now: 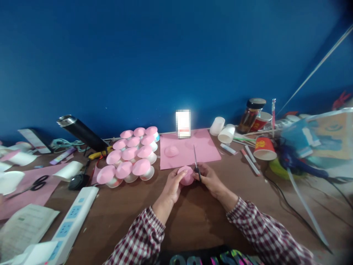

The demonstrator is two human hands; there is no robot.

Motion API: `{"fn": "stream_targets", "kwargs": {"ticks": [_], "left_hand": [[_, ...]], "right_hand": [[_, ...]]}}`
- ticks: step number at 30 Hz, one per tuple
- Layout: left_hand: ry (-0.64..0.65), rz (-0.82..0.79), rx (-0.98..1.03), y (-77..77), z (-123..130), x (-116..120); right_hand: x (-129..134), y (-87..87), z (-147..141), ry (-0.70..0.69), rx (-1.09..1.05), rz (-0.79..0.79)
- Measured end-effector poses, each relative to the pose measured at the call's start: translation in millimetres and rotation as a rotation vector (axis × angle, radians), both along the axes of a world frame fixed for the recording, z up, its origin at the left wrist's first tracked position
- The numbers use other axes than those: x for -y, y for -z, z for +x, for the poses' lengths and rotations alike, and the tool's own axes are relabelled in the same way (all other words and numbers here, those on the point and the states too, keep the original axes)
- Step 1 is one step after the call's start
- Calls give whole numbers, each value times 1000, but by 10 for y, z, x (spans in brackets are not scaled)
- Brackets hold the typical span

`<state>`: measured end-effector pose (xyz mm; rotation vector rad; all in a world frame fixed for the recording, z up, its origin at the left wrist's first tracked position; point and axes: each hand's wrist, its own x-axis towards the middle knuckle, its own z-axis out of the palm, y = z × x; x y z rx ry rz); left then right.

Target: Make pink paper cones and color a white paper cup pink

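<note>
Background: plain blue wall [176,55] behind a brown tabletop [132,213]; a pink sheet [206,147] lies toward the wall, with a shallow pink cone [171,151] on its left part. Hands close together at the near edge of the sheet. Left hand [174,184] pinches a pink paper round [188,177], thumb laid over its upper face, the remaining fingers mostly out of sight. Right hand [209,179] is closed around the dark handles of the scissors [196,163]. Key relation: the round sits between the two hands, directly left of the scissor handles, its right edge by the right fingertips; contact there cannot be settled from this view. Long axis of the scissors runs away from the wearer, toward the wall, with a slight lean to the left; the tip appears above the pink sheet, beyond the round. Blades thus point past the round rather than across its face. Whether they are parted: cannot tell, they read as one thin line. Left hand is the one supporting the round; right hand is immediately beside it. Surroundings: left of the sheet, rows of cups topped with pink cones [130,154]; to its right, two white cups [226,134], one tipped over.
</note>
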<state>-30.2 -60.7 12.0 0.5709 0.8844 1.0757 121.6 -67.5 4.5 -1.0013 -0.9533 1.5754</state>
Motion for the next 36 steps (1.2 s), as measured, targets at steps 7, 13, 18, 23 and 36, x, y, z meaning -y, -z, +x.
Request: {"fn": "stream_targets", "kwargs": {"ticks": [7, 13, 18, 23, 36], "left_hand": [[8, -32, -62, 4, 4, -13], [-53, -52, -47, -31, -73, 22], [-62, -32, -70, -23, -142, 66], [-22, 1, -85, 28, -159, 49], [106, 19, -140, -3, -166, 14]], "right_hand": [[13, 10, -2, 33, 34, 38], [60, -22, 32, 36, 84, 94], [224, -59, 67, -80, 320, 209], [299, -128, 137, -246, 446, 250], [218, -222, 269, -457, 355, 195]]}}
